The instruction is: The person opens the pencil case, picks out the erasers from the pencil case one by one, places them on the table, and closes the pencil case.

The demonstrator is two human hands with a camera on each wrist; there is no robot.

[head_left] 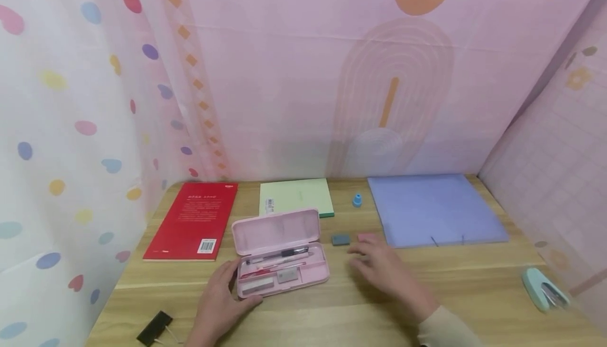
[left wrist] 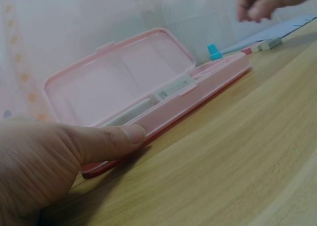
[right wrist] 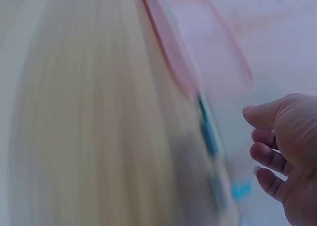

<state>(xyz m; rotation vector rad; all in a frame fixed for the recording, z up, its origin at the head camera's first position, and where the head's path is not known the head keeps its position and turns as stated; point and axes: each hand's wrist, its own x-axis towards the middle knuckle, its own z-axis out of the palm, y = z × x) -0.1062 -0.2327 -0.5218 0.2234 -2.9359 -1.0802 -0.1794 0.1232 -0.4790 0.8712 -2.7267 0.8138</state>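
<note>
At a wooden table (head_left: 332, 318), you are bracing an open pink pencil case (head_left: 314, 273) with your left hand (head_left: 219, 303), thumb pressing along the front edge and fingers curling around the left end. Your right hand (head_left: 383, 269) is hovering near a pink eraser (head_left: 365, 237), its fingers curving loosely and holding nothing. A gray eraser (head_left: 340, 239) is lying between that hand and the case, which is sitting in front of you with its lid tilting back. Inside, a black-gripped pen (head_left: 295, 251) and a red pen (head_left: 265, 271) are resting behind two pale blocks (head_left: 286, 275). A red book (head_left: 189, 220), a green notebook (head_left: 296, 197), a small blue object (head_left: 357, 200) and a blue folder (head_left: 436, 210) are lining the back; a mint stapler-like tool (head_left: 537, 290) is lying far right.
</note>
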